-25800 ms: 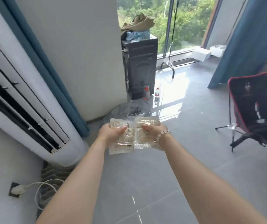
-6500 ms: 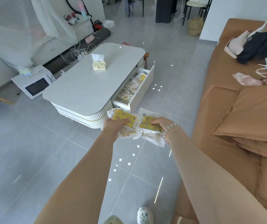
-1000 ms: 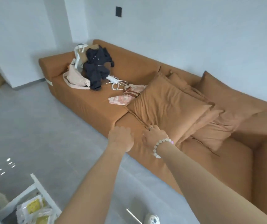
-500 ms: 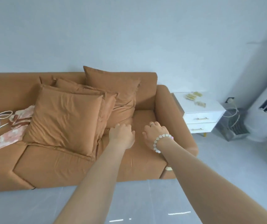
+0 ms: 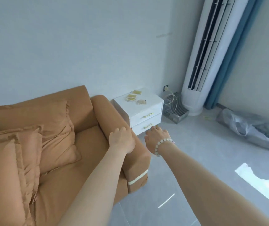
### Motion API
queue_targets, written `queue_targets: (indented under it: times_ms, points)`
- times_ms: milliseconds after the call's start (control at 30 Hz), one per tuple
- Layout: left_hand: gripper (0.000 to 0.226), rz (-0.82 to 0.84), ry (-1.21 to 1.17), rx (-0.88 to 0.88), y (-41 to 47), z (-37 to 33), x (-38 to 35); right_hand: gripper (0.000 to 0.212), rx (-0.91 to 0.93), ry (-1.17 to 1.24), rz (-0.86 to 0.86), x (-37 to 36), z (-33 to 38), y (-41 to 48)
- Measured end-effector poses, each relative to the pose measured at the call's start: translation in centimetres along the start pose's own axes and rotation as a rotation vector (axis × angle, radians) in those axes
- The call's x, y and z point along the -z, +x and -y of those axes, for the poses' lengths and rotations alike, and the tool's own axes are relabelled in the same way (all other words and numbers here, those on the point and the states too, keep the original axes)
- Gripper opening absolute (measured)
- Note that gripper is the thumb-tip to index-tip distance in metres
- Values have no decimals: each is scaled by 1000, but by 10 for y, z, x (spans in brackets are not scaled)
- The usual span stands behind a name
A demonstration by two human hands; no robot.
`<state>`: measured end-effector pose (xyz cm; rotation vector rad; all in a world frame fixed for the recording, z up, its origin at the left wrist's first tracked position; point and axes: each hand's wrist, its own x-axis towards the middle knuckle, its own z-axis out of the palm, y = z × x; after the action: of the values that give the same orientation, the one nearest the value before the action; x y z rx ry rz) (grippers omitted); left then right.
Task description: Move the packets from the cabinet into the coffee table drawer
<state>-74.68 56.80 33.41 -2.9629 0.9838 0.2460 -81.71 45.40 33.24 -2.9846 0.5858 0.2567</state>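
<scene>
Both arms stretched forward, palms down, left hand (image 5: pixel 121 141) above sofa (image 5: pixel 65 128) arm, right hand (image 5: pixel 157 137) beside it, fingers relaxed, holding nothing, packets (image 5: pixel 135 97) on cabinet (image 5: pixel 146 110) ahead

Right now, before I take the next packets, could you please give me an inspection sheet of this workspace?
Surface: white cabinet, flat top, both drawers shut.
Job's things: at least three packets lie on the cabinet top; the coffee table drawer is not in view.
Clutter: grey rack and grey plastic bag on the floor.
Hands: left hand and right hand are both empty, fingers relaxed, held out toward the cabinet.
Cables: white cable runs from the wall socket down by the rack.
Surroundings: orange sofa beside the cabinet; tall air conditioner; blue curtain.
</scene>
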Motion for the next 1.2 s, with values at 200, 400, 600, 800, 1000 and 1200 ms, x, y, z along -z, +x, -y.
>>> queue_targets:
  times_ms: [200,400,600,800,1000,1200]
  points:
    - [41,33,20,-168,67,-59,-5,40,-165,52,-23,-2,-68,21]
    - [42,38,46,-314,145,-112,-7,38,-343,84,-87,1,-132,61]
    - [44,40,29,-350,247,-124,9,39,-399,79,-178,26,-166,147]
    - [45,85,-10,-322,338,-133,14,38,-445,110,-159,31,-193,214]
    - [44,90,21,-422,394,-178,12,38,-596,150,-131,28,-249,232]
    - [42,88,-51,-408,450,-207,15,38,-643,160,-150,41,-298,274]
